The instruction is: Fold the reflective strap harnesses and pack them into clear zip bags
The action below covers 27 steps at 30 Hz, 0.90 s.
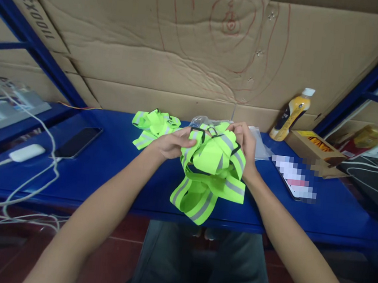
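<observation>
A bundle of neon-yellow reflective straps with grey stripes and black buckles is held up over the front of the blue table. My left hand grips it from the left, thumb on top near a black buckle. Around its upper right side curl the fingers of my right hand, partly hidden by the straps. Loose loops hang down past the table's front edge. A second bunch of the same straps lies on the table behind my left hand. Behind the bundle rests a clear plastic bag, partly covered.
On the left are a dark phone, a white charger and tangled white cables. To the right stand a yellow drink bottle and an open cardboard box, with a lit phone before them. Cardboard walls the back.
</observation>
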{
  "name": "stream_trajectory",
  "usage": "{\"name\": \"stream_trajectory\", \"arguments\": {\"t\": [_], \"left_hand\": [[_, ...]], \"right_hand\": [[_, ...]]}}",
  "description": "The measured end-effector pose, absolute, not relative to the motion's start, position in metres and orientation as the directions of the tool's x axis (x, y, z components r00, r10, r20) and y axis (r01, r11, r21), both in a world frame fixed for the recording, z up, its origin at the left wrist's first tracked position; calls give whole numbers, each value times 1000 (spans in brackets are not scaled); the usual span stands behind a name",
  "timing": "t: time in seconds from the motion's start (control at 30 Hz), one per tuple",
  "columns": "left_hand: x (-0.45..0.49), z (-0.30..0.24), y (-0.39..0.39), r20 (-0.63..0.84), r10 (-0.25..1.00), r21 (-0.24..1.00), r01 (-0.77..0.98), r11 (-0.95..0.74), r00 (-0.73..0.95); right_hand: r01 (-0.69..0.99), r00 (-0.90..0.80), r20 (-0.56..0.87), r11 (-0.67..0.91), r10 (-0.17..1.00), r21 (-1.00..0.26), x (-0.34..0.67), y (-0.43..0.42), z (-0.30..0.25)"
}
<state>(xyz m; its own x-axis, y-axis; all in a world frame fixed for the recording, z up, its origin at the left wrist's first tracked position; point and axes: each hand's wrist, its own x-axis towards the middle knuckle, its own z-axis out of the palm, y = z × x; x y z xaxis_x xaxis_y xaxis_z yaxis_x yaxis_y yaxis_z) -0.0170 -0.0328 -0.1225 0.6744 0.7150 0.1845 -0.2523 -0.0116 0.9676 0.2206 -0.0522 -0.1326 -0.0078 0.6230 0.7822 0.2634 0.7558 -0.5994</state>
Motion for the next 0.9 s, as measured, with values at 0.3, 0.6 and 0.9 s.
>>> {"name": "stream_trajectory", "arguments": {"t": [0.3,0.6,0.9], "left_hand": [[-19,-121,-20,207,779,922,-385,48,591],[-19,-117,-22,190,766,936,-349,48,614],[-10,-112,-34,213,721,930,-363,56,659]], "right_hand": [[-12,-224,611,625,759,-781,248,-44,-116],[55,-330,561,609,759,-792,253,-53,-102],[328,-126,790,777,600,-538,243,-43,-127]]}}
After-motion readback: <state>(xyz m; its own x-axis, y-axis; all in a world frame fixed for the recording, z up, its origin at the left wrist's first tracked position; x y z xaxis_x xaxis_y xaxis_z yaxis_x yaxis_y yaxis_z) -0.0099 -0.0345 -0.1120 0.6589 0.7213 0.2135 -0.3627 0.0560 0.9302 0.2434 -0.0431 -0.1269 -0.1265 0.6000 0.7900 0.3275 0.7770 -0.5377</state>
